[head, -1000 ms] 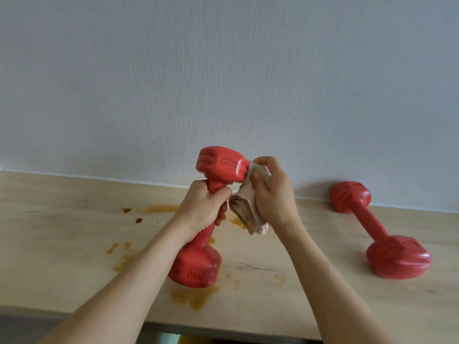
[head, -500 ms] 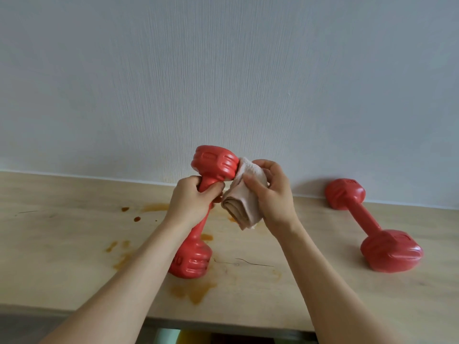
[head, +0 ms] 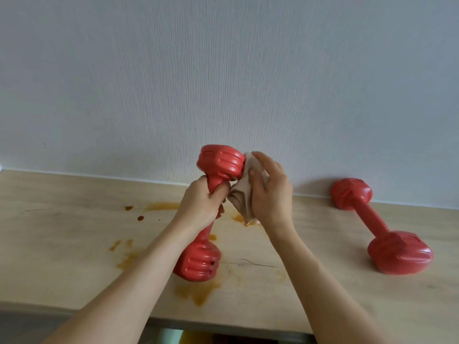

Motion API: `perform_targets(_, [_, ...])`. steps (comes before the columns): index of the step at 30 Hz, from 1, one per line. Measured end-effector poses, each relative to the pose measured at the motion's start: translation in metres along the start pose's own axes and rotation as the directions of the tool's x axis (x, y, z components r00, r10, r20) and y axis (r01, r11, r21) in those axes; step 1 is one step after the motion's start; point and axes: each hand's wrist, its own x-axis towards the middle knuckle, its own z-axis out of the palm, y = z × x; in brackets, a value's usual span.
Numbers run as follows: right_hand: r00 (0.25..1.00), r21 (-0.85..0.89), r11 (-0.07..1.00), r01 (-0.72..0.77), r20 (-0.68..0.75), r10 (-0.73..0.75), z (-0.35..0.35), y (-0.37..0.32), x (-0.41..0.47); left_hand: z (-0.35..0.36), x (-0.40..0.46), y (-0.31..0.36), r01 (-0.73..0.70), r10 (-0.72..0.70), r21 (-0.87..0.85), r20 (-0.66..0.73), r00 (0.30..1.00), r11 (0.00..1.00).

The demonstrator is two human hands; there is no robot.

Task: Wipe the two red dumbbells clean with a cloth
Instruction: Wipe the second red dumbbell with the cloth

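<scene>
Dumbbell (head: 218, 167), glossy red with ribbed heads, stands tilted on the stained table (head: 62, 244), lower head down. The left hand (head: 201, 203) grips its handle. The right hand (head: 270, 192), fingers curled around a beige cloth (head: 242, 202), presses it against the upper head. The second dumbbell (head: 377, 225) lies well apart by the wall.

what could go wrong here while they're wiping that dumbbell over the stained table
1. The left hand alone holds the raised dumbbell by its handle; a hard push from the cloth in the right hand could twist it loose.
2. Its lower head hangs just over brown stains on the table, so setting it down might dirty it again.
3. The second dumbbell may roll if bumped.
</scene>
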Motion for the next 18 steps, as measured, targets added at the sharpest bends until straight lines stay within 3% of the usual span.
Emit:
perform_targets(4, [0.993, 0.020, 0.993, 0.114, 0.037, -0.115, 0.006, -0.010, -0.011, -0.002, 0.001, 0.000, 0.016, -0.017, -0.014, -0.063, 0.998, 1.000])
perform_targets(8, [0.994, 0.109, 0.988, -0.109, 0.037, 0.106, 0.003, 0.003, 0.005, 0.001, -0.004, 0.003, -0.006, 0.006, -0.025, -0.014, 1.000, 1.000])
perform_targets(14, [0.972, 0.115, 0.965, -0.236, 0.038, 0.233, 0.005, 0.013, 0.007, 0.003, -0.005, 0.002, -0.019, 0.023, -0.062, 0.062, 0.998, 0.998])
perform_targets(18, [0.995, 0.011, 0.996, -0.085, 0.060, 0.085, 0.002, -0.003, -0.003, -0.002, -0.001, 0.003, 0.011, -0.011, -0.072, 0.005, 1.000, 0.997])
